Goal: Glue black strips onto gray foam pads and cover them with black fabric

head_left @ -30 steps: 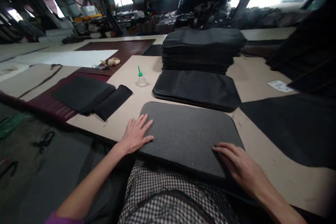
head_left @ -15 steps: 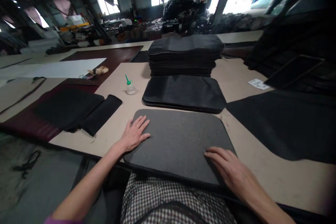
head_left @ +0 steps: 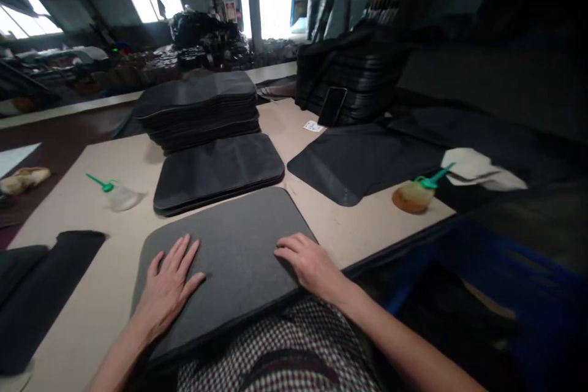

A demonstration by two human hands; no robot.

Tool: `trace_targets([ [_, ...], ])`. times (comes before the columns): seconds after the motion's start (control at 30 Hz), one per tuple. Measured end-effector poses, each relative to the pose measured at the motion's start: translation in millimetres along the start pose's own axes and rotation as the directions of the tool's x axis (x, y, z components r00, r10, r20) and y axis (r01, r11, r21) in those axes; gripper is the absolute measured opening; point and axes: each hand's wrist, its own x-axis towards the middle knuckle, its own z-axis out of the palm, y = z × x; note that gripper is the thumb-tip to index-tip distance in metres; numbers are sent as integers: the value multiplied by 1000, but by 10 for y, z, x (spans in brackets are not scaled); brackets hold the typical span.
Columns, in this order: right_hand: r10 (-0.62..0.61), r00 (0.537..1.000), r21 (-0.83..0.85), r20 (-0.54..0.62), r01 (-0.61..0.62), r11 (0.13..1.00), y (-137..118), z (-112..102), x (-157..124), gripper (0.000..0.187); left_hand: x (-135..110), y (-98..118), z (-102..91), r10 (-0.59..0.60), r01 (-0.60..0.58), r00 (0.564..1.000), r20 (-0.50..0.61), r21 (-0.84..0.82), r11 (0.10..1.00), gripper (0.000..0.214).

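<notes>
A dark grey foam pad [head_left: 234, 245] with rounded corners lies on the tan table in front of me, its near edge over my checked clothing. My left hand [head_left: 168, 285] rests flat on the pad's left part, fingers spread and holding nothing. My right hand [head_left: 310, 263] lies on the pad's right edge, fingers loosely extended over the corner, palm down. Behind the pad sits a thin pile of black pads [head_left: 215, 171], and behind that a tall stack of black pads [head_left: 197, 107].
A clear bottle with a green nozzle [head_left: 117, 195] lies left of the piles. A second green-nozzled bottle [head_left: 416, 191] sits near the table's right edge by a white cloth [head_left: 478, 168]. Black fabric [head_left: 362, 159] lies at right, folded black cloth [head_left: 41, 282] at left. A phone [head_left: 332, 106] leans on another stack.
The view has swung to the right, showing the table's right edge, a second bottle and a white cloth. Both hands stay flat on the grey pad in about the same places.
</notes>
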Motion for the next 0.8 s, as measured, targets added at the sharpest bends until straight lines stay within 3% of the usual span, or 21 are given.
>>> trace_targets([
  [0.27, 11, 994, 87, -107, -2, 996, 14, 36, -65, 30, 16, -26, 55, -9, 8, 999, 51, 29, 1000, 63],
  [0.47, 68, 992, 74, -105, -60, 995, -21, -76, -36, 24, 40, 69, 41, 10, -11, 999, 40, 30, 999, 63],
  [0.63, -59, 996, -36, -69, 57, 998, -172, -18, 516, 21, 57, 132, 15, 16, -17, 1000, 23, 45, 999, 62],
  [0.8, -192, 981, -119, 26, 194, 974, -464, 355, 1343, 24, 53, 111, 66, 16, -16, 1000, -3, 64, 998, 62],
])
